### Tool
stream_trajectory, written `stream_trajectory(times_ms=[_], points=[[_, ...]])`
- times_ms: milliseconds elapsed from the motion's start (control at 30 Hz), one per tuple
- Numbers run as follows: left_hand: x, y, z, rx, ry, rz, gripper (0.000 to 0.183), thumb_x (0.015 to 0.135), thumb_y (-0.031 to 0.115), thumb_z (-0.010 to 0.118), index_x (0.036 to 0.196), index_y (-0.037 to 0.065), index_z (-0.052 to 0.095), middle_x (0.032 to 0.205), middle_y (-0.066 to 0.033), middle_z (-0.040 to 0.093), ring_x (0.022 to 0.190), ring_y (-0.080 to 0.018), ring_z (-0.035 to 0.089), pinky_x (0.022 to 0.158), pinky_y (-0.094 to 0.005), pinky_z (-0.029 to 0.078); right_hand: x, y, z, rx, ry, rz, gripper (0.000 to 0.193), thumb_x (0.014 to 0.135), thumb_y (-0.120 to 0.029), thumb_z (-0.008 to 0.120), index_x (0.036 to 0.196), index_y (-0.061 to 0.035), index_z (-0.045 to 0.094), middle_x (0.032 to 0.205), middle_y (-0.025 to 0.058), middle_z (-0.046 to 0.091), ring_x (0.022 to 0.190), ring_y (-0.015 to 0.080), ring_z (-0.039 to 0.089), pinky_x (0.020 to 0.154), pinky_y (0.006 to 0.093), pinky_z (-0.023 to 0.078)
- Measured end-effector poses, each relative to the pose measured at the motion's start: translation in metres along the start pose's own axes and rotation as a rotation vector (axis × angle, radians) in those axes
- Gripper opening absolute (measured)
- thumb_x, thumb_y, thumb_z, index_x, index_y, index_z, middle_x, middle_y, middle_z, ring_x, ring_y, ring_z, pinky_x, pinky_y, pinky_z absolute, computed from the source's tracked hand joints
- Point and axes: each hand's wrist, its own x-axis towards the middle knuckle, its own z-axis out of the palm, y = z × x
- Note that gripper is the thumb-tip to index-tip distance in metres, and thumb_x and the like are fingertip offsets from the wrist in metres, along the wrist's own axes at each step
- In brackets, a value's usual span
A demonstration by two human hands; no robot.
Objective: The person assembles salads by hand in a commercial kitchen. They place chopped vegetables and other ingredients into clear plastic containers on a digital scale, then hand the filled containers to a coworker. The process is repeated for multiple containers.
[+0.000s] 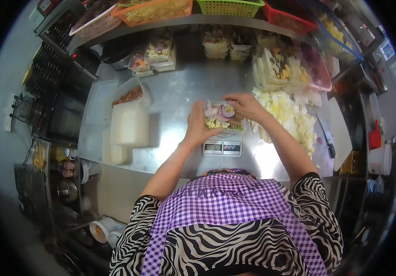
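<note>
A clear plastic container [237,130] of cut vegetables sits on a small digital kitchen scale [222,147] at the middle of the steel table. Sliced purple onion [226,112] and pale shredded cabbage [216,123] show inside it. My left hand [197,127] is wrapped round the container's left side, with the thumb along its near edge. At the far right part of the rim my right hand [248,106] closes its curled fingers on the container. Its fingertips are partly hidden, so what they pinch there is unclear.
Loose cut cabbage [290,119] lies right, near a knife [328,138] and a white cutting board [340,133]. White tubs [131,124], one with brown pieces, stand left. Filled packs [159,53] stand behind. A shelf edge [198,19] with colourful baskets overhangs the far side.
</note>
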Motion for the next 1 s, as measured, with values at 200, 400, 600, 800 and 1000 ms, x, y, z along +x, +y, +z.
stream_trajectory(times_ms=[200,400,600,800,1000], points=[[0.01,-0.035,-0.018,0.03,-0.063,0.014,0.101,0.076,0.047,0.072,0.146,-0.005,0.022,0.15,-0.0299,0.023,0.142,-0.0432,0.016,0.115,-0.0479,0.018,-0.042,0.013,0.0,0.084,0.296,0.18,0.018,0.088,-0.01,0.06,0.103,-0.0033,0.068,0.093,0.0127,0.069,0.083,0.0239,0.065,0.073,0.0323,0.051],[0.03,-0.019,-0.011,0.051,-0.221,0.092,0.082,0.088,0.052,0.056,0.144,-0.002,0.03,0.151,-0.0217,0.029,0.144,-0.0391,0.016,0.113,-0.0578,0.014,-0.058,-0.003,0.029,-0.225,0.296,-0.083,0.02,0.08,-0.011,0.068,0.1,-0.0072,0.069,0.092,0.0098,0.067,0.084,0.0269,0.061,0.075,0.0349,0.049],[0.038,-0.006,-0.01,0.197,-0.334,0.256,0.08,0.088,0.053,0.054,0.145,0.002,0.031,0.151,-0.0164,0.032,0.145,-0.0356,0.014,0.112,-0.0623,0.01,-0.04,-0.001,0.055,-0.377,0.343,-0.07,0.033,0.071,-0.013,0.073,0.103,-0.0101,0.065,0.088,0.0087,0.067,0.086,0.0308,0.059,0.076,0.0404,0.047],[0.041,-0.004,-0.014,0.126,-0.331,0.268,0.1,0.073,0.059,0.068,0.148,0.006,0.027,0.15,-0.0155,0.033,0.145,-0.0358,0.013,0.111,-0.0643,0.008,-0.029,-0.002,0.045,-0.074,0.214,0.207,0.034,0.076,-0.008,0.07,0.11,-0.0074,0.062,0.084,0.0101,0.068,0.082,0.0259,0.063,0.072,0.036,0.051],[0.041,0.01,-0.014,0.21,-0.394,0.251,0.123,0.056,0.055,0.082,0.15,0.009,0.018,0.153,-0.0163,0.026,0.146,-0.0363,0.011,0.111,-0.0653,0.007,-0.037,0.014,0.022,0.519,0.23,0.478,0.033,0.084,-0.008,0.068,0.116,-0.0038,0.059,0.084,0.0062,0.071,0.079,0.0129,0.064,0.072,0.0274,0.051]])
